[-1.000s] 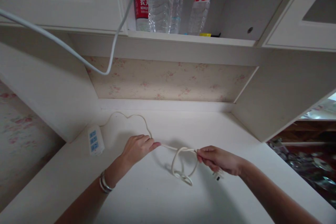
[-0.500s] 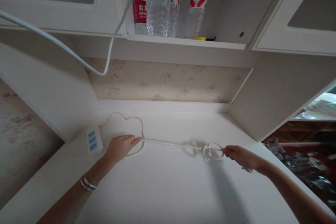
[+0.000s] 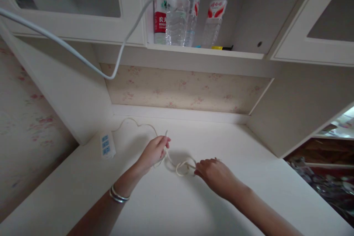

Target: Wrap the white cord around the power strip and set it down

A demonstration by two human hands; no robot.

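Observation:
A thin cream-white cord (image 3: 172, 161) runs between my two hands above the white surface. My left hand (image 3: 155, 150), with silver bangles at the wrist, pinches it, and a short bit of cord sticks up over the thumb. Near my right hand (image 3: 210, 173) the cord is looped into a loose knot (image 3: 182, 168). The fingers of that hand are closed on the looped end; the fingertips are partly hidden. From behind my left hand the cord winds back to a white power strip (image 3: 107, 146) with blue-marked sockets.
A white cabinet shelf (image 3: 204, 52) overhead holds several clear plastic bottles (image 3: 178, 18). A thick white cable (image 3: 83, 59) hangs across the upper left. Side panels (image 3: 301, 107) flank the white desktop (image 3: 155, 206). Dark, cluttered items lie beyond the right edge.
My hands have come closer together, the right moving left and the left moving right. The cord between them, taut before, is now slack. The view has shifted slightly.

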